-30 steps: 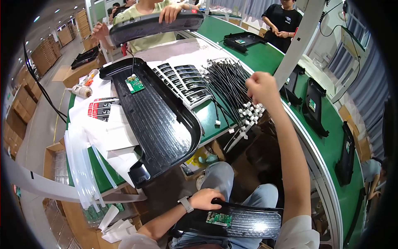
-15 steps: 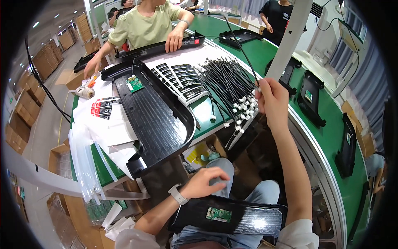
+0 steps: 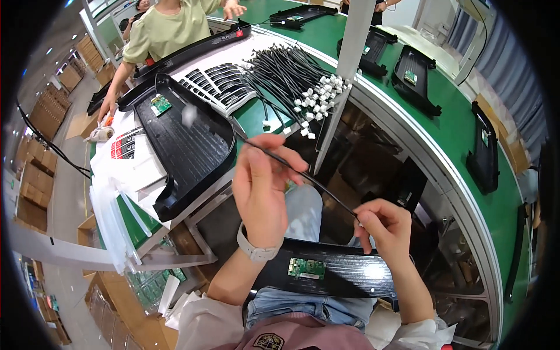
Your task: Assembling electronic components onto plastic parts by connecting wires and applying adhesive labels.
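Observation:
A thin black cable [image 3: 315, 184] stretches between my two hands above my lap. My right hand [image 3: 385, 227] pinches its lower end between thumb and fingers. Around its upper part curl the fingers of my left hand [image 3: 262, 189], closed loosely on it. A blurred white connector [image 3: 188, 115] shows past the left hand, at the cable's far end. Across my lap lies a long black plastic housing [image 3: 350, 271], with a green circuit board [image 3: 307, 268] fixed inside it. Both hands are apart from this housing.
Ahead, a bundle of black cables with white connectors [image 3: 318, 99] lies beside label strips [image 3: 219, 87] and another black housing [image 3: 186, 140]. A white post [image 3: 356, 41] rises near the bundle. More housings [image 3: 414, 79] line the green bench. A co-worker [image 3: 169, 29] stands across.
My right hand has come down and nearer from the cable bundle, bringing the cable. My left hand has risen from over my lap and closed on the cable. The co-worker has lifted a hand off the housing.

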Tool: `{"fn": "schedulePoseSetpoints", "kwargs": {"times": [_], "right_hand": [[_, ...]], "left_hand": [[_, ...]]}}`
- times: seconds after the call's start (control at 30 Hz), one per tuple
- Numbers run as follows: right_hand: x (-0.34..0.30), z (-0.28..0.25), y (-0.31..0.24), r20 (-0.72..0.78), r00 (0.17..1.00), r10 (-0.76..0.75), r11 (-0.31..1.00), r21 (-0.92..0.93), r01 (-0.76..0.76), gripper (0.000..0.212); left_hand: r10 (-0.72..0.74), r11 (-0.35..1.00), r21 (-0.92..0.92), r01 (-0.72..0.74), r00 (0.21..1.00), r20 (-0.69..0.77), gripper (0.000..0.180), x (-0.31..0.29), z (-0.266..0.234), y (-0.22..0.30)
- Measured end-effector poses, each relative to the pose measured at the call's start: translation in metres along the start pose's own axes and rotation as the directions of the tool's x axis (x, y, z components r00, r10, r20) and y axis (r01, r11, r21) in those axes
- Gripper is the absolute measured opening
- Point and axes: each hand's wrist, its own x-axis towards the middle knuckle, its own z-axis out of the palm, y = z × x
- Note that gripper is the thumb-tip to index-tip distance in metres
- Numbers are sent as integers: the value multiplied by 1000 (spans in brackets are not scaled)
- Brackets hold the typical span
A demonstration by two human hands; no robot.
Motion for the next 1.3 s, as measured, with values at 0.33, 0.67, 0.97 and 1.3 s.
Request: {"fn": "schedulePoseSetpoints", "kwargs": {"times": [0.33, 0.67, 0.97, 1.3], "right_hand": [[-26, -8, 32, 132, 939, -316, 718, -613, 328, 18], [-19, -10, -30, -23, 970, -242, 910, -353, 219, 17], [-29, -1, 16, 59, 989, -139, 932, -329, 150, 17], [-59, 43, 82, 26, 878, -477, 504, -810, 298, 15]], "left_hand": [[-208, 977, 102, 189, 953, 221, 23, -27, 2, 8], [-304, 621, 733, -278, 776, 552, 7, -42, 5, 23], [-281, 566, 686, -457, 675, 682, 25, -59, -7, 11], [-271, 225, 454, -862, 392, 879, 36, -93, -38, -20]]}}
